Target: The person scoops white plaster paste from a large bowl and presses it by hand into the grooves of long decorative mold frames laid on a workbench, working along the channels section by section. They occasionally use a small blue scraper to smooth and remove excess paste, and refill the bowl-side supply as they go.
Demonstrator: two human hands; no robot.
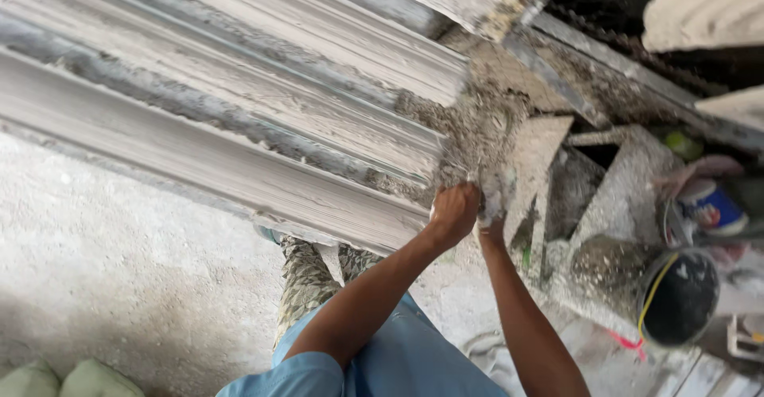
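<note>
A long grey-white plaster moulding [239, 166] with ridged profiles lies across the view, and its cut end is near the middle. My left hand [454, 210] is closed in a fist and pressed against that end. Right beside it, my right hand [495, 206] is coated in white plaster and grips a pale lump of wet plaster [500, 186] at the same end. Crumbly plaster debris [477, 126] is piled just beyond the two hands. Whether the left fist holds anything is hidden.
A second moulding [263, 39] lies parallel above. Plaster-crusted triangular frames [549, 158] stand to the right of the hands. A black bucket [676, 297] and a blue-and-white container [712, 206] sit at the right edge. Green sacks [64, 381] rest on the concrete floor [119, 270].
</note>
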